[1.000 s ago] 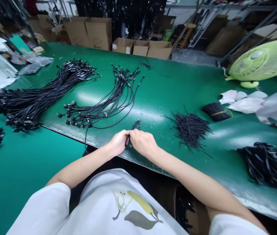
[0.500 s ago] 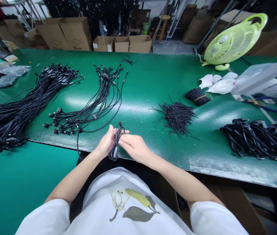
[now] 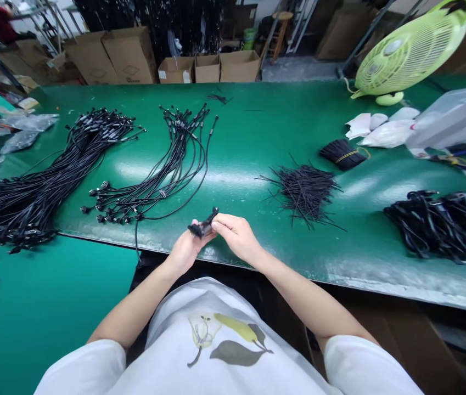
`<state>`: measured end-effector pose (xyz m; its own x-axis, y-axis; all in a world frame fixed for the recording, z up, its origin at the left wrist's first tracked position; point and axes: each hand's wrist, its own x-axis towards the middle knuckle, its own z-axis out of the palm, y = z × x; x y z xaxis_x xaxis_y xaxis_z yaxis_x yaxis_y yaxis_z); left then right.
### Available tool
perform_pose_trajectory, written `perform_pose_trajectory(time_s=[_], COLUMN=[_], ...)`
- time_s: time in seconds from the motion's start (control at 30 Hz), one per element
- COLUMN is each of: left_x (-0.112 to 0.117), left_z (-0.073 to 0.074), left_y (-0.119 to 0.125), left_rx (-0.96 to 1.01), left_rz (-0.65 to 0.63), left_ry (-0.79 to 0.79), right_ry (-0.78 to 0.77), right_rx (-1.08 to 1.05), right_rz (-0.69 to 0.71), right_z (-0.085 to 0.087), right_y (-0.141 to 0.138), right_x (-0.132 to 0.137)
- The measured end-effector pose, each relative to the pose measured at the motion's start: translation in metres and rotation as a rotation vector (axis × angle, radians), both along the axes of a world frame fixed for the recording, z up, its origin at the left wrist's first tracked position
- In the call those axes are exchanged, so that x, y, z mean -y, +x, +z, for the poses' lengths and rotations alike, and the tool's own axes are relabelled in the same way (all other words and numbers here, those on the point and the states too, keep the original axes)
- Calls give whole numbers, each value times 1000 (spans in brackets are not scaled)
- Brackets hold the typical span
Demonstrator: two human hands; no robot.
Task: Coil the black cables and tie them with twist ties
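Near the bench's front edge, my left hand [image 3: 186, 249] is closed around a coiled black cable [image 3: 203, 229], seen nearly end-on. The fingers of my right hand [image 3: 236, 236] are pinched at the coil's right end; a short dark piece sticks up beside them, too blurred to name. Left of my hands lies a loose bunch of straight black cables [image 3: 162, 170] with connectors at both ends. To the right is a pile of short black ties [image 3: 307, 192]. Further right sits a heap of coiled cables [image 3: 447, 227].
A large cable bundle [image 3: 51, 181] covers the left of the green bench [image 3: 241, 142]. A banded bundle of ties [image 3: 342, 153], white rolls [image 3: 391, 131] and a green fan [image 3: 414, 52] stand at right. Cardboard boxes [image 3: 129, 55] line the far side.
The coiled cable has turned from hanging upright to lying across my left hand. My right fingers have moved up to its right end. The whole view has shifted slightly.
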<state>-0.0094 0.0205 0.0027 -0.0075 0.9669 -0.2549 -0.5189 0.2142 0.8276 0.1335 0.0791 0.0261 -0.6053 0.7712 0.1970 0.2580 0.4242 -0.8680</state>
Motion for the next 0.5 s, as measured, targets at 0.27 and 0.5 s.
perform_pose_trajectory(time_s=[0.27,0.5], left_x=[7,6], left_z=[18,7], left_y=[-8,-2], left_rx=[-373,-439], left_rz=[-172,-61], left_ry=[156,108], right_ry=[-412,14], right_rx=[-82,20], right_rz=[139,-171], right_z=[-22,-4], right_y=[2,21], right_x=[1,1])
